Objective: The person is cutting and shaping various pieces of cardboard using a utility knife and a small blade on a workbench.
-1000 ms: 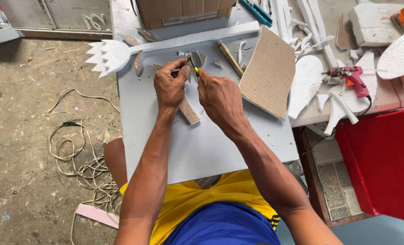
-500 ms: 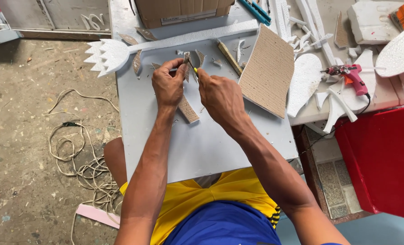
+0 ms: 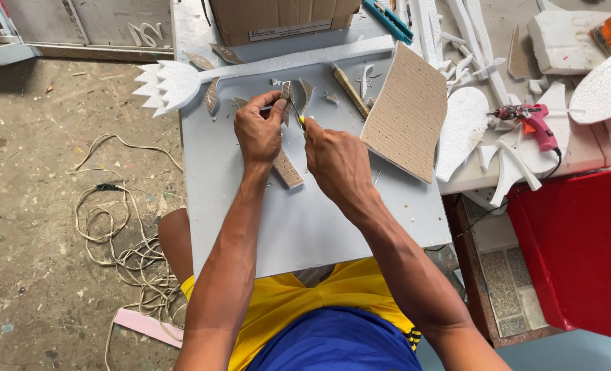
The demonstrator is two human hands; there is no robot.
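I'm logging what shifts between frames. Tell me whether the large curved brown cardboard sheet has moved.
No. The curved brown cardboard sheet lies where it was, its upper corner beside the long white foam stem on the grey board.

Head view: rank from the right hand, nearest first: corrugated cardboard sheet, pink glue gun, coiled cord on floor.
From the right hand:
1. Corrugated cardboard sheet, just beside it on the grey board.
2. Pink glue gun, farther out on the side table, past the white foam pieces.
3. Coiled cord, farthest, on the floor across the left arm.
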